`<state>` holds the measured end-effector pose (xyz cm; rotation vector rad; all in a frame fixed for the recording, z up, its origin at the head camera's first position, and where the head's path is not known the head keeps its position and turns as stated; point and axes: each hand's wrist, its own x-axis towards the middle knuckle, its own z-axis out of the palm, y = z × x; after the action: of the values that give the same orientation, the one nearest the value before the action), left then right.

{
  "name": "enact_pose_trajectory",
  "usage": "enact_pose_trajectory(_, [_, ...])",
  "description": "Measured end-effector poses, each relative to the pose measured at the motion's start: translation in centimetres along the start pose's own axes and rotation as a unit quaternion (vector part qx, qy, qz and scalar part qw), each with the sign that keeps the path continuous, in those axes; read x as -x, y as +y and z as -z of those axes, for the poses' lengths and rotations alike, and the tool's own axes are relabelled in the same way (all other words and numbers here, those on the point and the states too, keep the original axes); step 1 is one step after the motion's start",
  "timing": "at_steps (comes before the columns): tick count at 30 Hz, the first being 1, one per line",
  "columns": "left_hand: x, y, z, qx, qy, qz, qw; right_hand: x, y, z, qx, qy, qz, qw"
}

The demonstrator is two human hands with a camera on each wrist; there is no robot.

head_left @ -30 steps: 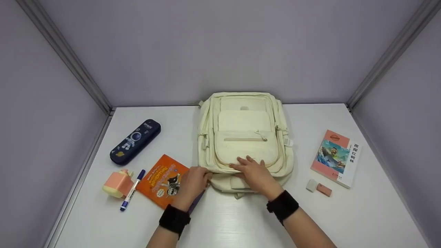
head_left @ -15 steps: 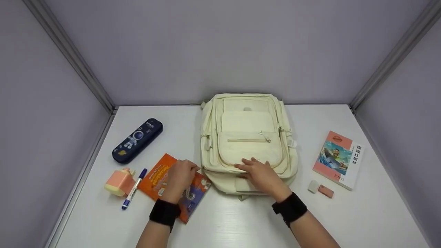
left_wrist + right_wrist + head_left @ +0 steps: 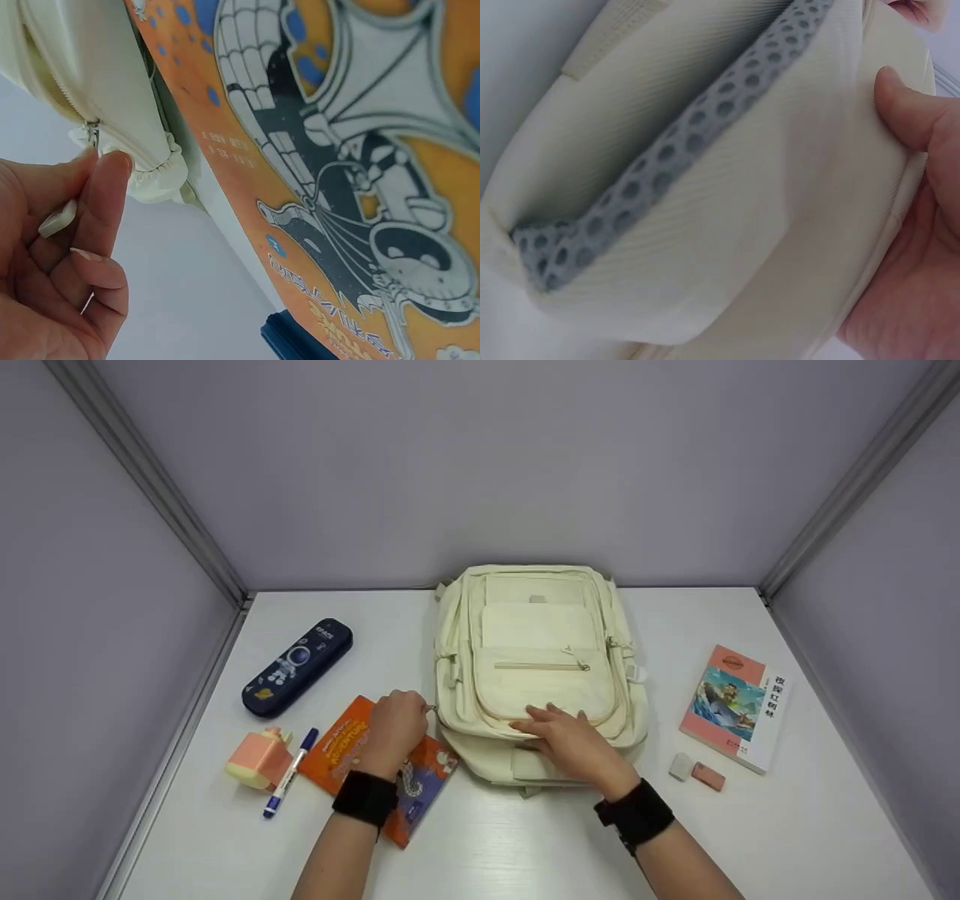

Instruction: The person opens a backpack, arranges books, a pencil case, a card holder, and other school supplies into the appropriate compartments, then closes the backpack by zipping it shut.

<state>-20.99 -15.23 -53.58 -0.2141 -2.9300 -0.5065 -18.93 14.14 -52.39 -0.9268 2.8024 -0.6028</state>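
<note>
A cream backpack point(image 3: 536, 622) lies front side up in the middle of the white table. At its left edge my left hand point(image 3: 397, 724) pinches a zipper pull point(image 3: 58, 219) between thumb and index finger. The slider point(image 3: 91, 132) shows just beyond the fingertips in the left wrist view. Beneath this hand lies an orange and purple book point(image 3: 337, 746), partly hidden by it. My right hand point(image 3: 574, 742) rests on the backpack's near end, fingers spread over the front panel. In the right wrist view its thumb point(image 3: 907, 109) presses the cream fabric.
A dark blue pencil case point(image 3: 296, 667), a pink and yellow box-shaped item point(image 3: 259, 759) and a blue-capped marker point(image 3: 291, 772) lie left. On the right are a pink and white book point(image 3: 735, 709) and a white and pink eraser pair point(image 3: 708, 776). Grey panels surround the table.
My left hand has moved left and then slightly away from me along the backpack's left edge, uncovering the book's purple corner. The right hand keeps its place on the backpack.
</note>
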Motion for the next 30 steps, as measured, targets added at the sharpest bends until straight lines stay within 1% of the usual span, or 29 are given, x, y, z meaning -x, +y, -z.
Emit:
enact_pose_trajectory(4, [-1.5, -0.1, -0.6, -0.039, 0.006, -0.012, 0.9991, 0.1, 0.1, 0.2, -0.004, 0.001, 0.003, 1.0])
enact_pose_trajectory(9, [-3.2, -0.4, -1.5, -0.054, 0.008, -0.001, 0.9985, 0.1, 0.2, 0.0, -0.008, 0.005, 0.01, 0.9999])
enact_pose_trajectory(14, [-4.7, -0.6, -2.1, -0.047, -0.004, 0.026, 0.9986, 0.0, 0.3, -0.3, 0.0, 0.008, 0.011, 0.9999])
enact_pose_trajectory(18, [-5.7, -0.7, -2.4, -0.037, -0.009, 0.043, 0.9984, 0.0, 0.4, -0.3, 0.0, 0.006, 0.008, 1.0])
enact_pose_trajectory(20, [-6.0, -0.8, -2.6, -0.028, -0.003, 0.049, 0.9984, 0.0, 0.4, -0.4, -0.001, 0.004, 0.008, 1.0])
enact_pose_trajectory(26, [-6.7, -1.1, -3.2, -0.001, 0.028, 0.064, 0.9975, 0.0, 0.5, -0.4, -0.006, 0.003, 0.014, 0.9999])
enact_pose_trajectory(30, [-7.1, -1.1, -3.6, 0.005, 0.029, 0.072, 0.997, 0.0, 0.5, -0.5, -0.009, -0.002, 0.011, 0.9999])
